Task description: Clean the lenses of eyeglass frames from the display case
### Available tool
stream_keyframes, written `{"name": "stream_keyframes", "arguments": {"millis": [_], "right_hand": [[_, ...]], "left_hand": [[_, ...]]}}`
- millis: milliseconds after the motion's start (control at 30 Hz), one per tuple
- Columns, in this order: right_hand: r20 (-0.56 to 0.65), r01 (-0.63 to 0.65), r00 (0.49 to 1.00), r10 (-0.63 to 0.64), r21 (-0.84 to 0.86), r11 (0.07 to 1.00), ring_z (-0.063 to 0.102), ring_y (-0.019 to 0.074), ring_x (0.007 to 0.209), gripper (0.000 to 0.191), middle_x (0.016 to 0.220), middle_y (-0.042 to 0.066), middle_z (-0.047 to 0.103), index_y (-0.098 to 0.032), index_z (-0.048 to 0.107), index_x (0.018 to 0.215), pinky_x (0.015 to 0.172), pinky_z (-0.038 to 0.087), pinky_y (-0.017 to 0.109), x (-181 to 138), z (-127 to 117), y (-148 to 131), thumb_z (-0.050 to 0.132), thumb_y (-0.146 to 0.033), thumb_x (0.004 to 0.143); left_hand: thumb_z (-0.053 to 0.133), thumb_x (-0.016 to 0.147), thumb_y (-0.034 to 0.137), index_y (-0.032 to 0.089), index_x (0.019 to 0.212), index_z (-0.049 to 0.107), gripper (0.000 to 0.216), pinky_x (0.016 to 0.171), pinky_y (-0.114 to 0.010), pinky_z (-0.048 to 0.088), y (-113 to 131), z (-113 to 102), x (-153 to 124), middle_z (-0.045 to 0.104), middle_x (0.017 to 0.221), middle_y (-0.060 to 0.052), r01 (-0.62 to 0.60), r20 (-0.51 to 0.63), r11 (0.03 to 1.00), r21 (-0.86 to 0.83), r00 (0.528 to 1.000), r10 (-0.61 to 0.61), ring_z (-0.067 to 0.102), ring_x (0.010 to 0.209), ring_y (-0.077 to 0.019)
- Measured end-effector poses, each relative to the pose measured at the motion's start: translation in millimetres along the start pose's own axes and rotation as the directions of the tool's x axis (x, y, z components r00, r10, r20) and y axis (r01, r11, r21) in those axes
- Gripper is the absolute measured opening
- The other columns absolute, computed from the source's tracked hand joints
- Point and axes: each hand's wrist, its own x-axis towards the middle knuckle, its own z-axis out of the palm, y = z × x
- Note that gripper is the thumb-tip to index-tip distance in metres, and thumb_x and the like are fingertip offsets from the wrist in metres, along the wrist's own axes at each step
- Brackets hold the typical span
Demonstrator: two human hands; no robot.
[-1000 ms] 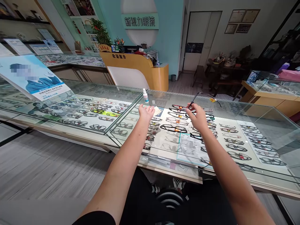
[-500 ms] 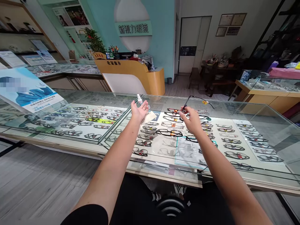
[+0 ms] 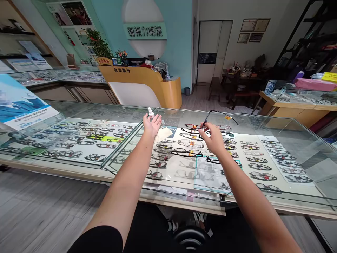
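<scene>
My left hand [image 3: 152, 126] is palm up above the glass counter, its fingers spread and nothing gripped in it. Just behind it shows a small white spray bottle [image 3: 151, 112]. A pale cleaning cloth [image 3: 163, 134] lies beside that wrist. With thumb and fingers pinched, my right hand [image 3: 212, 137] holds a pair of dark-framed eyeglasses [image 3: 219, 112] by one part; a thin arm stretches to the right and an orange tag hangs there. The hand hides the rest of this pair. Nearest below are black eyeglasses [image 3: 186, 152] and patterned eyeglasses [image 3: 190, 143] on the glass top.
Rows of eyeglasses [image 3: 263, 176] fill the glass display counter [image 3: 181, 174]. A blue poster stand [image 3: 23, 102] rises at the left. Beyond are a curved yellow reception desk [image 3: 171, 91] and another display case [image 3: 297, 109]. A black round stool [image 3: 191, 237] is below me.
The view has shifted slightly, so most of the scene sits further left. Both hands keep nearly the same pose, with the eyeglasses still in my right hand.
</scene>
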Motion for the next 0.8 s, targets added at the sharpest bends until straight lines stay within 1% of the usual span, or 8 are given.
{"name": "stream_keyframes", "arguments": {"millis": [133, 200, 267, 333, 400, 500, 600, 800], "right_hand": [[-0.025, -0.006, 1.0, 0.006, 0.001, 1.0, 0.075, 0.0358, 0.109, 0.048, 0.133, 0.015, 0.084, -0.025, 0.076, 0.13, 0.104, 0.057, 0.057, -1.0, -0.8, 0.1, 0.061, -0.065, 0.108], [-0.032, -0.012, 0.999, 0.012, 0.0, 1.0, 0.075, 0.0355, 0.11, 0.048, 0.133, 0.015, 0.084, -0.024, 0.076, 0.131, 0.103, 0.057, 0.056, -1.1, -1.2, 0.1, 0.062, -0.064, 0.108], [-0.031, -0.015, 0.999, 0.015, -0.002, 1.0, 0.075, 0.0355, 0.11, 0.047, 0.13, 0.015, 0.084, -0.024, 0.075, 0.132, 0.102, 0.058, 0.055, -1.1, -1.5, 0.3, 0.062, -0.062, 0.107], [-0.029, -0.014, 0.999, 0.014, -0.005, 1.0, 0.074, 0.0355, 0.11, 0.045, 0.128, 0.015, 0.085, -0.024, 0.075, 0.132, 0.102, 0.057, 0.055, -1.0, -1.5, 0.6, 0.063, -0.06, 0.107], [-0.026, -0.013, 1.0, 0.013, -0.005, 1.0, 0.074, 0.0354, 0.11, 0.044, 0.128, 0.015, 0.085, -0.024, 0.075, 0.131, 0.102, 0.057, 0.056, -0.8, -1.6, 0.9, 0.063, -0.059, 0.107], [-0.023, -0.016, 1.0, 0.016, -0.009, 1.0, 0.074, 0.0353, 0.11, 0.044, 0.128, 0.015, 0.084, -0.024, 0.075, 0.132, 0.102, 0.057, 0.055, -0.7, -2.0, 1.1, 0.062, -0.058, 0.107], [-0.027, -0.013, 1.0, 0.012, -0.018, 1.0, 0.074, 0.0355, 0.109, 0.045, 0.127, 0.014, 0.085, -0.025, 0.075, 0.131, 0.102, 0.058, 0.055, -0.9, -2.8, 0.7, 0.062, -0.06, 0.108], [-0.018, -0.001, 1.0, 0.0, -0.028, 1.0, 0.073, 0.0347, 0.109, 0.045, 0.131, 0.014, 0.083, -0.025, 0.074, 0.131, 0.103, 0.058, 0.055, -2.1, -4.4, -1.2, 0.061, -0.061, 0.109]], "left_hand": [[0.063, 0.111, 0.034, 0.028, 0.128, 0.06, 0.019, 0.079, -0.022, 0.061, -0.6, 2.5, -2.9, 0.081, 0.128, -0.009, -0.083, 0.001, 0.996, 0.043, 0.997, 0.083, 0.082, 0.104, -0.0164], [0.073, 0.105, 0.025, 0.028, 0.121, 0.062, 0.019, 0.074, -0.017, 0.057, -1.8, 7.5, -6.8, 0.083, 0.113, -0.005, -0.113, 0.026, 0.991, 0.071, 0.993, 0.111, 0.081, 0.093, -0.012], [0.083, 0.097, 0.018, 0.026, 0.112, 0.065, 0.025, 0.065, -0.014, 0.051, -5.3, 14.4, -11.4, 0.077, 0.091, 0.001, -0.103, 0.073, 0.989, 0.109, 0.993, 0.096, 0.074, 0.073, -0.008], [0.087, 0.092, 0.013, 0.024, 0.103, 0.066, 0.026, 0.054, -0.013, 0.042, -11.3, 22.0, -16.4, 0.063, 0.071, 0.007, -0.06, 0.127, 0.987, 0.148, 0.991, 0.041, 0.057, 0.053, -0.005], [0.087, 0.089, 0.009, 0.023, 0.097, 0.067, 0.026, 0.047, -0.015, 0.035, -18.3, 29.2, -21.5, 0.053, 0.064, 0.009, -0.003, 0.176, 0.984, 0.181, 0.984, -0.029, 0.043, 0.044, -0.0042], [0.079, 0.088, 0.009, 0.021, 0.094, 0.068, 0.018, 0.049, -0.018, 0.042, -25.8, 35.9, -29.7, 0.059, 0.069, 0.005, 0.085, 0.242, 0.976, 0.202, 0.961, -0.134, 0.05, 0.05, -0.0076], [0.068, 0.085, 0.011, 0.021, 0.088, 0.063, 0.011, 0.053, -0.023, 0.051, -25.8, 34.7, -37.8, 0.064, 0.077, -0.002, 0.201, 0.306, 0.956, 0.215, 0.915, -0.262, 0.06, 0.059, -0.0138], [0.064, 0.072, 0.005, 0.023, 0.082, 0.055, 0.021, 0.044, -0.026, 0.039, -21.8, 18.8, -43.4, 0.043, 0.063, 0.001, 0.436, 0.352, 0.859, 0.269, 0.786, -0.509, 0.039, 0.047, -0.0144]]}}
